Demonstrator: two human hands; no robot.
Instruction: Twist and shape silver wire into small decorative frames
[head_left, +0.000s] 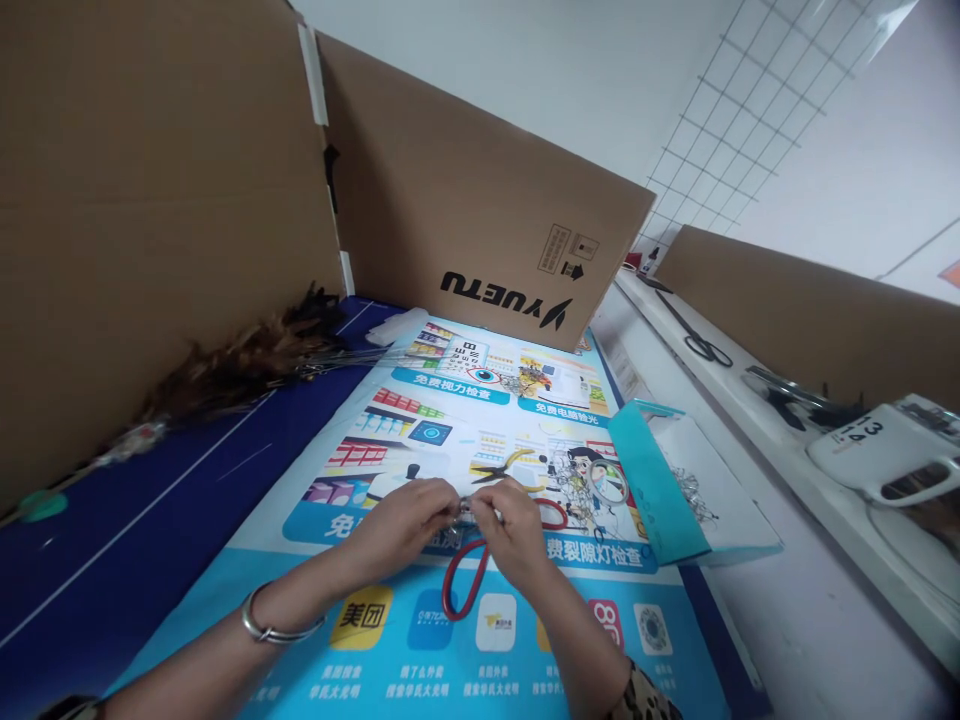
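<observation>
My left hand point(420, 520) and my right hand point(517, 532) meet over the middle of the printed sheet, fingertips nearly touching. Both are closed in a pinch around a small silvery piece point(463, 506), its exact kind too small to make out. Under and beside my right hand lie red-handled scissors point(448, 590), one loop on each side of the hand and the blades mostly hidden. Just beyond my fingers rests a pair of yellow-handled pliers point(517, 463) with dark jaws. To their right spreads a tangle of thin wire pieces point(574, 490).
An open teal box point(660, 490) holding wire pieces stands at the right. Brown feathers point(247, 350) on thin stems lie left. Cardboard panels point(480, 190) wall the left and back. The right ledge point(735, 420) carries black scissors point(705, 345) and a white mug point(877, 450).
</observation>
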